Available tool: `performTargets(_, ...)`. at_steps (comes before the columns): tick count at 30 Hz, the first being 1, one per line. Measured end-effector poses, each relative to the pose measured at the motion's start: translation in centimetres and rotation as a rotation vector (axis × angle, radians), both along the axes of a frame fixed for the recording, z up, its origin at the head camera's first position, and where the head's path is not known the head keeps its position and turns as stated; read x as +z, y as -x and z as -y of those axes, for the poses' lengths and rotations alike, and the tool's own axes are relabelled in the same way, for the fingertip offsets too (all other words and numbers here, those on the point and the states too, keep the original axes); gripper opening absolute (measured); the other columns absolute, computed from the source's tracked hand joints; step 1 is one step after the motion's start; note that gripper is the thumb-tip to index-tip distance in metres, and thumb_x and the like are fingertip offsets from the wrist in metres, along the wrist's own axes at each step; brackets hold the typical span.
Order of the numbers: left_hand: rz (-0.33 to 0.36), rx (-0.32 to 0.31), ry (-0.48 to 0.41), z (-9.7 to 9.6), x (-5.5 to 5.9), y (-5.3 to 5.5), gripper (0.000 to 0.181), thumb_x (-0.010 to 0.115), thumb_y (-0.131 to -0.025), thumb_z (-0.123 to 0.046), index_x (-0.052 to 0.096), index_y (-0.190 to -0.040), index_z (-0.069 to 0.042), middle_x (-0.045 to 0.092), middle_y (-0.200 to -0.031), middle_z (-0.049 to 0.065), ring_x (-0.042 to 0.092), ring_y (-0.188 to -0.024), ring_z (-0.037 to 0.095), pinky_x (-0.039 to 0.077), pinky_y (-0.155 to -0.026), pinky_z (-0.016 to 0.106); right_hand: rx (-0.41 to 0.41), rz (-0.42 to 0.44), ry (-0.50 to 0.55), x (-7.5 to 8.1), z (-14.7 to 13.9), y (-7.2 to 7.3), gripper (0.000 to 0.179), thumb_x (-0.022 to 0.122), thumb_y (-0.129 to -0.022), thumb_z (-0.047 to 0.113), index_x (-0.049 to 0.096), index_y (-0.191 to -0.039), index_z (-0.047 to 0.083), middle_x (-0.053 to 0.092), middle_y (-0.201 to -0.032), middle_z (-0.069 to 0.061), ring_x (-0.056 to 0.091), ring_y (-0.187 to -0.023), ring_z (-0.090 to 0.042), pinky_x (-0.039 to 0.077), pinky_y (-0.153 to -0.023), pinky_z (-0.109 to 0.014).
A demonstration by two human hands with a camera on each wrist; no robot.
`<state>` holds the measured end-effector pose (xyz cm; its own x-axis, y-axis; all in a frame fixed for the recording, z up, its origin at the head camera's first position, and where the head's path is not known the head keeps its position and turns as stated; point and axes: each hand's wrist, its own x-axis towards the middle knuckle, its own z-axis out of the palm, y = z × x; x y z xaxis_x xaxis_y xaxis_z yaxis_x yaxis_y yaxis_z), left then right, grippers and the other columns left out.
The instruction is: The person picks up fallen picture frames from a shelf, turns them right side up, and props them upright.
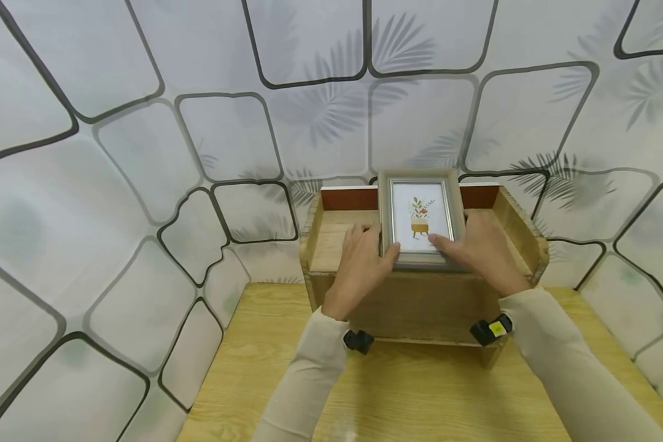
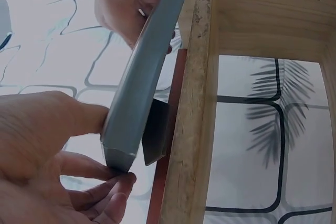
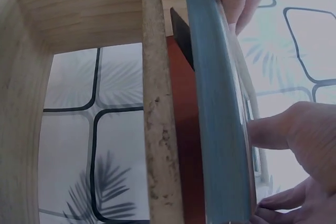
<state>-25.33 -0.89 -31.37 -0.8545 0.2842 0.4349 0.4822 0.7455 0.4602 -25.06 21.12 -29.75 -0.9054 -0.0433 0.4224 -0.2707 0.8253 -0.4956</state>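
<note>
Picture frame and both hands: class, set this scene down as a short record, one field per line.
Item: picture frame
Image: potted plant print
Left hand: left hand holds the frame's left side
Right hand: right hand holds its right side
Back: dark flap
Below: wooden shelf unit; contact with frame unclear
Surface: wood-grain table
Backdrop: patterned wall covering

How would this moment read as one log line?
left hand: holds frame; right hand: holds frame; frame: at shelf top, contact unclear
</note>
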Motion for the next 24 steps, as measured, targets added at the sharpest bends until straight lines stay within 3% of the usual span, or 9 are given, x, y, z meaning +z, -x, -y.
performTargets(4,-0.035,0.006,-0.030,-0.3,0.1,0.1,0.030,0.069,-0.097,-0.027,0.067,-0.110,0.001,0.063,-0.123,0.017,0.054,-0.119,0.030,0.044,-0.101,0.043,-0.067,-0.007,0.025,0.5,0.2,0.0,0.077,0.078,-0.087,0.037,0.050,-0.124,-0.025,0.054,-0.115,-0.042,0.053,-0.106,-0.056,0.046,-0.086,-0.065)
performTargets(7,-0.048,0.013,-0.057,-0.5,0.1,0.2,0.025,0.071,-0.096,-0.025,0.066,-0.100,-0.001,0.063,-0.120,0.017,0.057,-0.116,0.029,0.048,-0.096,0.043,-0.104,-0.023,0.058,0.8,0.3,0.1,0.078,0.078,-0.087,0.035,0.048,-0.129,-0.024,0.054,-0.117,-0.040,0.054,-0.105,-0.054,0.047,-0.084,-0.065)
performTargets(14,-0.010,0.008,-0.156,-1.1,0.1,0.7,0.055,0.076,-0.092,-0.027,0.059,-0.136,0.003,0.061,-0.129,0.019,0.057,-0.121,0.031,0.049,-0.099,0.044,-0.186,-0.079,0.146,1.2,0.3,0.3,0.066,0.073,-0.091,0.030,0.048,-0.130,-0.017,0.054,-0.115,-0.033,0.054,-0.103,-0.048,0.045,-0.084,-0.063)
performTargets(24,-0.017,-0.005,-0.192,-1.4,0.1,0.8,0.066,0.078,-0.091,-0.027,0.053,-0.142,0.005,0.063,-0.130,0.020,0.060,-0.120,0.031,0.049,-0.101,0.045,-0.244,-0.192,0.258,0.8,0.3,0.8,0.046,0.069,-0.093,0.019,0.052,-0.124,-0.010,0.059,-0.111,-0.029,0.058,-0.101,-0.046,0.044,-0.088,-0.059)
